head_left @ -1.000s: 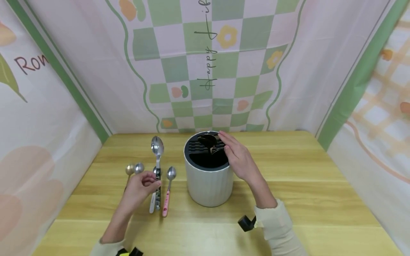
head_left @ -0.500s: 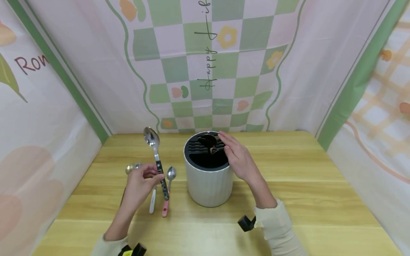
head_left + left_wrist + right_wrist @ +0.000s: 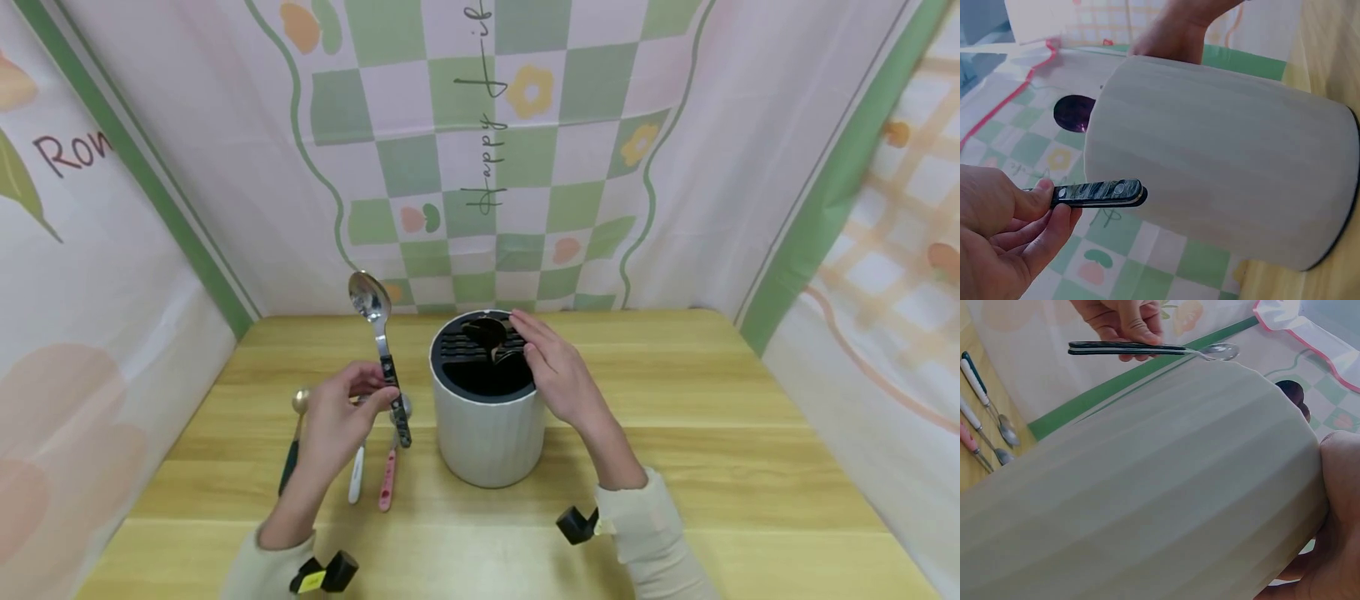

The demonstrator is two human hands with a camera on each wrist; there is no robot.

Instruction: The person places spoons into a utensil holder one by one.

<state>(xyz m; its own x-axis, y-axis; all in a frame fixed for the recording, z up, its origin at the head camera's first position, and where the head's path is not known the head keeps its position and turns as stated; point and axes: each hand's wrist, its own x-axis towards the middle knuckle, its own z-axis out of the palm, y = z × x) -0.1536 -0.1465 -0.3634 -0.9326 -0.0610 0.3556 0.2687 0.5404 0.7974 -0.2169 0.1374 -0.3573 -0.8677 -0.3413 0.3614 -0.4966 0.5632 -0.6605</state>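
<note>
Fingers [image 3: 1055, 232] of the left hand [image 3: 339, 423], nearly together, pinch a dark-handled spoon [image 3: 387, 365].

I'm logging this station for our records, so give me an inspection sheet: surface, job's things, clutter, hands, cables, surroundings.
Surface: wood-grain table.
Job's things: dark-handled spoon, raised, bowl end up; pale ribbed container, upright, dark spoon heads showing at its top.
Clutter: loose spoons on the table, pink and white handles among them, some partly hidden.
Hands: left hand pinches the raised spoon's handle; right hand rests against the container.
Cables: nothing seen.
Surroundings: printed hangings behind and beside the table.
</note>
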